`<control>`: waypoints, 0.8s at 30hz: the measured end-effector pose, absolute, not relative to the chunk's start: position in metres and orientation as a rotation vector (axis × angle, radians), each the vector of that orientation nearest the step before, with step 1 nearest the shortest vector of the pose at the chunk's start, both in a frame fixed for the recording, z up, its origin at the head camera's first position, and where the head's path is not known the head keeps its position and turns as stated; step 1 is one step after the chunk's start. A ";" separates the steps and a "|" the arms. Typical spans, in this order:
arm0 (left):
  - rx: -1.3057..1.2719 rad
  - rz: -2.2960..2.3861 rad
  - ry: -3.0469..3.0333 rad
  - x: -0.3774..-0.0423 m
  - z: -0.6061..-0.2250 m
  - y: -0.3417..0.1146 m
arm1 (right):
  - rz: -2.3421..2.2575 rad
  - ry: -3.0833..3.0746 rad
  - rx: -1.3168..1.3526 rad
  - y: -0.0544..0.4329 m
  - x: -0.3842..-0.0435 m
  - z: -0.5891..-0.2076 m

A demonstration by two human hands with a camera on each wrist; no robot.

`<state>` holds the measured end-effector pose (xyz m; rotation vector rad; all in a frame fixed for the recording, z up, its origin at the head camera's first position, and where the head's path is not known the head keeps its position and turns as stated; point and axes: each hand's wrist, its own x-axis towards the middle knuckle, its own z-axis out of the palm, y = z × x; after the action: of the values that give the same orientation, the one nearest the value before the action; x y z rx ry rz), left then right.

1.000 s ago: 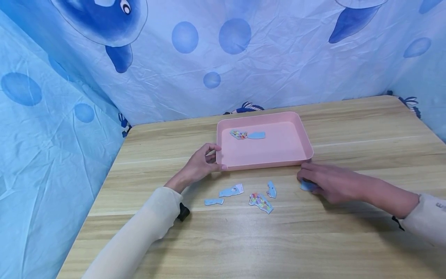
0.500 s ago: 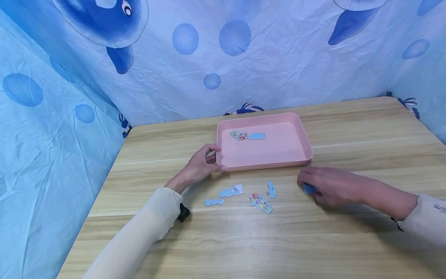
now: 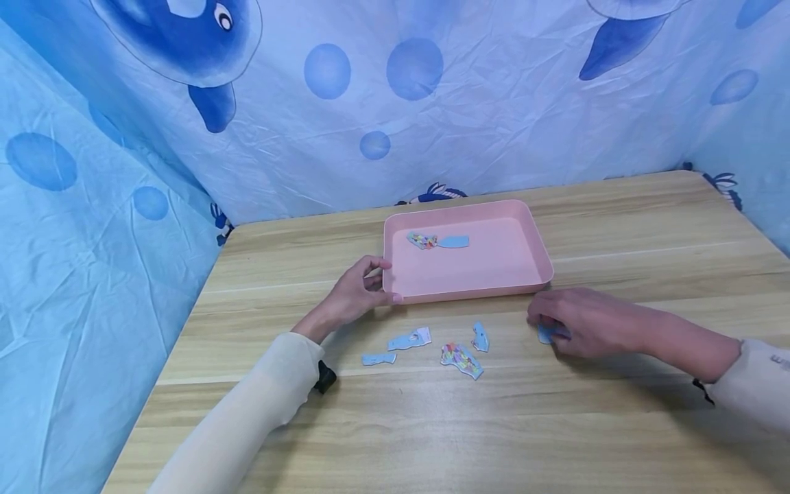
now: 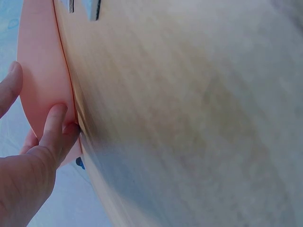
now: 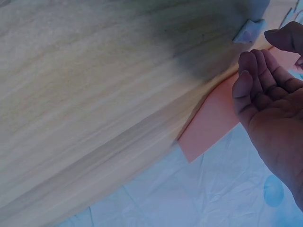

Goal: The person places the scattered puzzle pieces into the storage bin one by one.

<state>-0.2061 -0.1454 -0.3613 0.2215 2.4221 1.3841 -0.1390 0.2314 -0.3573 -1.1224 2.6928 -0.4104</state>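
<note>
Left grip [image 3: 352,291] clasps pink tray [image 3: 475,264]; right grip [image 3: 583,322] curls over blue piece [image 3: 544,335], hold unclear; wooden table [image 3: 395,432], blue curtain [image 3: 265,161] behind.

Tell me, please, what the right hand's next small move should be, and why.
Perhaps the right hand should pinch the flat, light-blue piece securely: that hand partly covers it, the grip is unclear, and the left hand holds the shallow, pink, rectangular tray.
</note>
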 end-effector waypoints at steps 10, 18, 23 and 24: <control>0.218 1.379 2.427 -0.207 -0.360 -0.146 | -0.385 2.691 -1.095 0.231 -0.138 -0.357; 0.215 1.387 2.417 -0.206 -0.360 -0.145 | -0.312 2.711 -1.155 0.229 -0.138 -0.357; 0.215 1.389 2.413 -0.205 -0.361 -0.145 | -0.263 2.708 -1.147 0.228 -0.138 -0.358; 0.213 1.388 2.414 -0.206 -0.361 -0.145 | -0.249 2.708 -1.148 0.227 -0.138 -0.358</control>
<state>-0.2057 -0.1451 -0.3608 0.2134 2.4136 1.3878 -0.1382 0.2274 -0.3584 -1.1481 2.7080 -0.2485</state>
